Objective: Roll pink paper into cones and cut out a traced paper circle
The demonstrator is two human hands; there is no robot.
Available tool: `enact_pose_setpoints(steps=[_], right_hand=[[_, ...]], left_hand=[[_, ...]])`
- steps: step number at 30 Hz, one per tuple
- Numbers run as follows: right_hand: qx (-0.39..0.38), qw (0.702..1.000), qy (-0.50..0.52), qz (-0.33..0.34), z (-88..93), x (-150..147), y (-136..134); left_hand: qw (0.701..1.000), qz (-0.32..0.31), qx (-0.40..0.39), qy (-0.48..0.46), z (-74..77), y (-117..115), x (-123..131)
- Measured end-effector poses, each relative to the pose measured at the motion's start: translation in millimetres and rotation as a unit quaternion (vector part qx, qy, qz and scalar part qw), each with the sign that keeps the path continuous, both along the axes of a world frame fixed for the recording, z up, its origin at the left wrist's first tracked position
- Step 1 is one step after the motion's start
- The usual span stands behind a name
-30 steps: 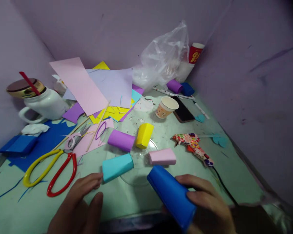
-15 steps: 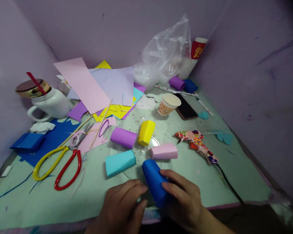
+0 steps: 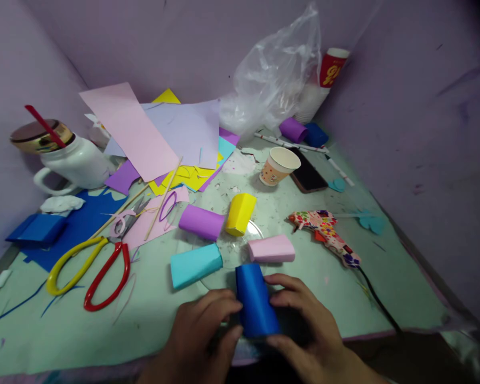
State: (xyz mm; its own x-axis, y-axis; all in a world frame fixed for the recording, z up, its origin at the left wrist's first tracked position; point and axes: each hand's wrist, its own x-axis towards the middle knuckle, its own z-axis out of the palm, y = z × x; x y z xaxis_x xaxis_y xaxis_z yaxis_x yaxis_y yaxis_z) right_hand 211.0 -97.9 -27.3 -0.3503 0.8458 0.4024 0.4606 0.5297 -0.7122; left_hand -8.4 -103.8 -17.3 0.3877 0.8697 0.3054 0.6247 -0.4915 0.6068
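Note:
A blue tapered paper tube (image 3: 257, 300) lies at the front edge of the table, pointing away from me. My right hand (image 3: 310, 330) grips it from the right, fingers on its side and thumb near its close end. From the left, my left hand (image 3: 206, 333) touches it with bent fingertips. Beyond it, a turquoise tube (image 3: 197, 266), a purple tube (image 3: 202, 222), a yellow tube (image 3: 240, 214) and a pink tube (image 3: 272, 248) lie in a ring around a clear disc (image 3: 236, 250), which they partly hide.
A floral glue gun (image 3: 327, 234) with a black cord lies right. Scissors (image 3: 118, 245), blue paper (image 3: 84, 226) and a white mug (image 3: 78, 165) are left. Farther back are stacked paper sheets (image 3: 188, 133), a paper cup (image 3: 279, 167), a phone (image 3: 307, 170) and a plastic bag (image 3: 276, 74).
The blue tube has turned more upright in view and shifted slightly right. My left fingertips now meet its left side, and my right thumb has come into view at its near end.

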Motion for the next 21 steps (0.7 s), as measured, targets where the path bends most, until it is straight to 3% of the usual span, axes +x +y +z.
enact_pose_setpoints(steps=[5, 11, 13, 16, 18, 21], right_hand=[[-0.048, 0.996, 0.070, -0.008, 3.3, -3, 1], [0.080, 0.994, -0.028, 0.073, 13.8, 3, -2], [0.112, 0.986, -0.064, 0.104, 17.4, 2, -2], [0.166, 0.978, -0.031, 0.126, 24.6, 5, -6], [0.176, 0.981, -0.007, 0.083, 32.5, 12, -10], [0.130, 0.990, -0.037, -0.030, 48.4, 23, -11]], left_hand=[[0.994, 0.027, -0.095, -0.050, -1.3, -4, -4], [0.955, 0.049, -0.211, -0.203, 12.4, -15, 0], [0.953, 0.046, -0.230, -0.190, 12.5, -17, 1], [0.966, 0.053, -0.214, -0.135, 12.6, -17, 0], [0.967, 0.063, -0.196, -0.148, 17.4, -15, -2], [0.950, 0.017, -0.248, -0.192, 30.6, -5, -1]])
